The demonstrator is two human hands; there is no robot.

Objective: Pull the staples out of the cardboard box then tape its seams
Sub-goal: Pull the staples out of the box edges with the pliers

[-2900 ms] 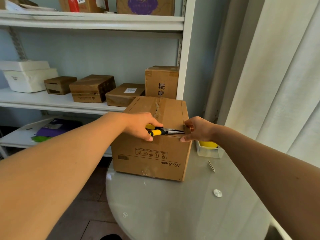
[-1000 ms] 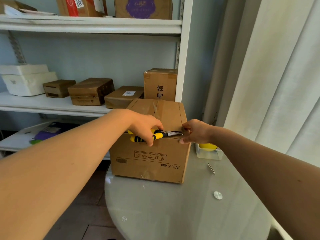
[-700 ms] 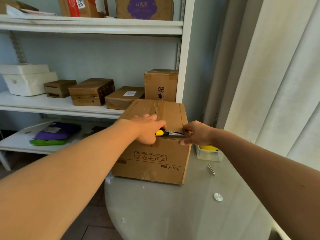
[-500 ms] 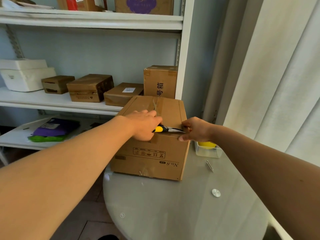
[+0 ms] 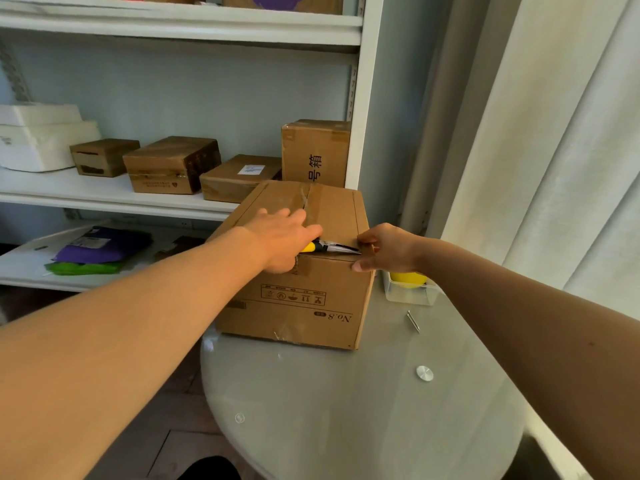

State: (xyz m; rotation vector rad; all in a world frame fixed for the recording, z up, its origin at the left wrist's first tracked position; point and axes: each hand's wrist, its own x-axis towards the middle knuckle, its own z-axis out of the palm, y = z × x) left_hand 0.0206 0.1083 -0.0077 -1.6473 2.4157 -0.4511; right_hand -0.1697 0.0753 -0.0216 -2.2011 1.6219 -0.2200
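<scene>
Left hand (image 5: 282, 242): at 9 o'clock of the box's near top edge, our fingers are curled round the yellow-handled pliers (image 5: 329, 247), palm down on the lid.
Pliers: the tips point toward 3 o'clock along the edge and end just at our other hand.
Cardboard box (image 5: 304, 292): it sits on the glass bench (image 5: 363, 410) at 12 o'clock, old tape across its top seam.
Right hand (image 5: 386, 251): at the box's 3 o'clock corner, our fingers are bent and pinch the top edge.
Nail (image 5: 413, 321): it lies on the bench at 4 o'clock of the box.
</scene>
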